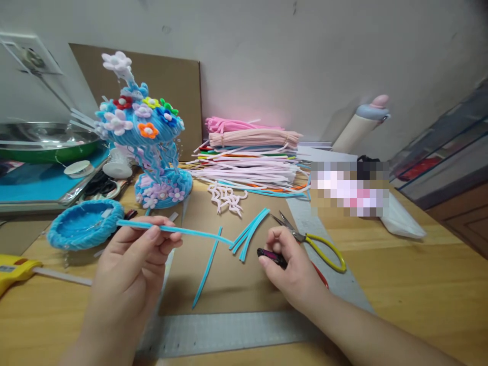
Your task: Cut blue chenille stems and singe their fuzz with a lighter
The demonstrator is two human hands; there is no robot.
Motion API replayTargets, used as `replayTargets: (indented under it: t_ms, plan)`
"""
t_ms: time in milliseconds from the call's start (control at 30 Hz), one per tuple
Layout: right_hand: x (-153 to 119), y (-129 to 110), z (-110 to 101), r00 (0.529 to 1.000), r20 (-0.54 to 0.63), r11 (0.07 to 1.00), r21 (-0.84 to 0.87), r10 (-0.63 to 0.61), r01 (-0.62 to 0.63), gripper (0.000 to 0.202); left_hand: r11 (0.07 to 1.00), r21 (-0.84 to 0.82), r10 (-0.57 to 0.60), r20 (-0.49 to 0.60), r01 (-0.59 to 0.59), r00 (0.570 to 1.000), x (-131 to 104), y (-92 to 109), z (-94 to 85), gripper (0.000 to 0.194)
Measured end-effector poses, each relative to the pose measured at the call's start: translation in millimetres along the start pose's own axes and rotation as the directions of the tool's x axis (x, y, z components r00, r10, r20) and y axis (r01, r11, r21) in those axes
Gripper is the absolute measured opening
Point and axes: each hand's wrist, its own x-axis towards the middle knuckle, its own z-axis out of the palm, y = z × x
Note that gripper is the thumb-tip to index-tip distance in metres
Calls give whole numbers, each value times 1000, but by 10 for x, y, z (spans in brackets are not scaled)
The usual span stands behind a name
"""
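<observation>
My left hand (137, 264) pinches a light blue pipe cleaner (198, 233) between thumb and fingers, and its free end points right over the cardboard sheet (183, 290). In my right hand (290, 269) is a small black and purple object (271, 256), mostly covered by the fingers; its kind is unclear. Between the hands lie several short blue pipe cleaner pieces (251, 234) and a single blue piece (208, 269). Yellow-handled pliers (324, 249) rest just beyond my right hand, and a red handle end (321, 276) shows beside the wrist.
A blue flower-covered ornament (141, 122) and a blue fuzzy bowl shape (86, 223) stand left. Behind are bundled pipe cleaners (247, 168) and bent pale pink pieces (226, 198). A yellow glue gun (17, 269) lies far left; a bottle (360, 124) leans at the back.
</observation>
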Motion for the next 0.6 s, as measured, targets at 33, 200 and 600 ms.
replayTargets:
  t_ms: [33, 200, 600]
  plan:
    - [-1, 4, 0, 1000, -10, 1000, 1, 3, -3, 21, 1000, 4, 8, 2, -8, 1000, -7, -5, -3, 6]
    - [13, -12, 12, 1000, -18, 1000, 30, 4, -4, 20, 999, 28, 42, -20, -42, 999, 6, -32, -24, 6]
    - [-22, -76, 49, 1000, 19, 1000, 29, -3, 3, 21, 999, 54, 0, -10, 1, 1000, -23, -36, 19, 6]
